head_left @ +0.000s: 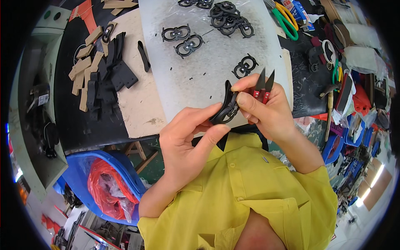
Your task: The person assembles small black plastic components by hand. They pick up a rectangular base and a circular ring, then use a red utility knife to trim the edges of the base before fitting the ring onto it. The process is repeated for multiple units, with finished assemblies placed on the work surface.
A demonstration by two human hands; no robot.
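Note:
Above the near edge of the work board, both my hands hold one black oval buckle (230, 113) with a black strap piece (227, 93) lying against it. My left hand (185, 135) pinches its lower left side between thumb and fingers. The thumb and index finger of my right hand (268, 110) grip its upper right side. Tucked in that same hand are thread snips (263, 88) with red parts and dark blades pointing away from me. Just beyond my hands, a loose black double-ring buckle (245, 66) lies on the board.
On the whitish board (179, 87), more black buckles (229, 18) are heaped at the far side. Black strap pieces (109, 79) and tan strips (80, 68) pile up at left. Green-handled scissors (285, 26) lie far right. A blue bin (79, 166) with red plastic stands near left.

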